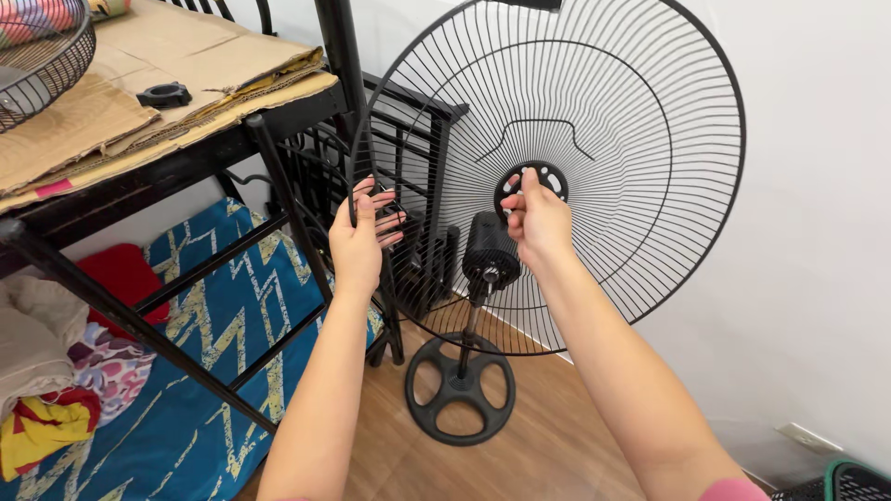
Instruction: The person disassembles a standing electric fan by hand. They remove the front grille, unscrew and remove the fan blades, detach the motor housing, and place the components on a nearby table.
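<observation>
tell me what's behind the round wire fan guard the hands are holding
Through the wire fan guard show a white wall and a black metal frame. The left hand grips its rim, the right hand its hub, hiding what lies behind it.

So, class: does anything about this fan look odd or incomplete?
Yes. The fan has no blades and no front cover. Only the rear wire guard sits at the motor, steadied by the left hand at its rim and the right hand at its hub.

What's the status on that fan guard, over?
Left hand grips the fan guard rim. Right hand at the guard's centre ring. Motor housing just behind; bed frame close at the left.
</observation>
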